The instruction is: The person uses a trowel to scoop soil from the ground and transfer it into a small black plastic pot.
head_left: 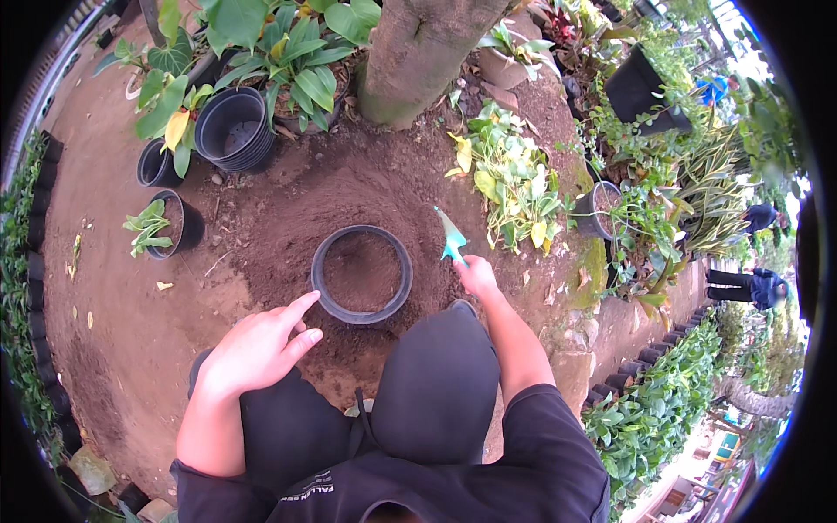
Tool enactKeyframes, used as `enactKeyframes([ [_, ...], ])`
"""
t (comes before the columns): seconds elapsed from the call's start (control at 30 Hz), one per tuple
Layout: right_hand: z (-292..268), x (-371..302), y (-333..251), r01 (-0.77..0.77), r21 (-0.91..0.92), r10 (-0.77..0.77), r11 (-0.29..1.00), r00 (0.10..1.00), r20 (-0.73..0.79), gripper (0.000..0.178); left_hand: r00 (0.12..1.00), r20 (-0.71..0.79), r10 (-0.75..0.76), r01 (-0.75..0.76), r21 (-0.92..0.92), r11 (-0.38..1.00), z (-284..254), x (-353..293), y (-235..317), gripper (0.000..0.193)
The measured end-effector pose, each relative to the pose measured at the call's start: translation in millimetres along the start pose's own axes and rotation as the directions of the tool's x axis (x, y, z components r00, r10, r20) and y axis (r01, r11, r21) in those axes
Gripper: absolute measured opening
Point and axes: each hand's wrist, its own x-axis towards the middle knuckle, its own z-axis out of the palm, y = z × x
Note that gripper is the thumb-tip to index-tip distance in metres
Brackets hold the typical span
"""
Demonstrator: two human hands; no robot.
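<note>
left hand (257,349) open (fingers extended), right hand (477,276) fisted

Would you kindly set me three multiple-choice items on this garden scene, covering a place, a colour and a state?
1. Where is the soil-filled black pot?
A. on the dirt before the knees
B. on a bench
C. hanging from the tree

2. What colour is the trowel?
A. red
B. teal
C. yellow

3. How is the left hand?
A. gripping the pot
B. holding a leaf
C. open, empty, fingers towards the pot

Answers: 1 A, it sits on bare soil; 2 B, the blade is teal in the right hand; 3 C, nothing is held.
</note>
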Motion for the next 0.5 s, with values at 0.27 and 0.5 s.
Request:
enactKeyframes([
  [0.27, -47.9, -46.9, -46.8, -0.133, 0.313, 0.093, 0.94, 0.986, 0.139, 0.028, 0.995, -0.068, -0.067, 0.067, 0.004, 0.998, -1.5, -24.6, -17.9, 0.051],
  [0.5, -107.1, -86.2, -72.5, -0.064, 0.329, 0.017, 0.942, 0.989, 0.145, 0.024, 0.987, -0.064, -0.149, 0.148, -0.016, 0.989, -0.8, -42.3, -35.7, 0.054],
])
